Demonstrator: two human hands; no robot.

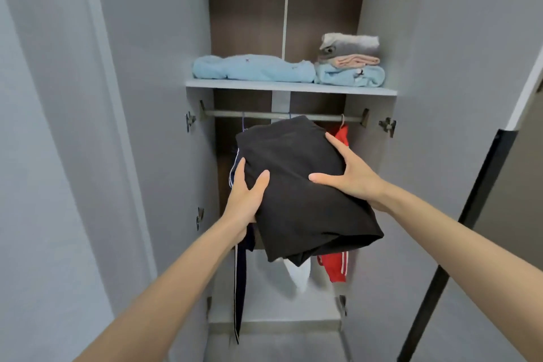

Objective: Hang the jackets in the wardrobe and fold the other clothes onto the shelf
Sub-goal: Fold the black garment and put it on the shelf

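Observation:
A folded black garment (299,185) is held up in front of the open wardrobe, below the shelf (291,87). My left hand (245,197) grips its left edge, thumb on top and fingers underneath. My right hand (348,170) holds its right side, thumb across the top. On the shelf lie a folded light blue garment (252,68) and a stack of grey, pink and light blue folded clothes (351,60). Behind the black garment, a dark jacket with white stripes (239,267), a white one (298,275) and a red one (335,266) hang from the rail (264,114).
Both wardrobe doors stand open: the left door (132,126) and the right door (440,97). A black post (458,229) slants at the right. The shelf shows a bare strip of front edge between and before the clothes.

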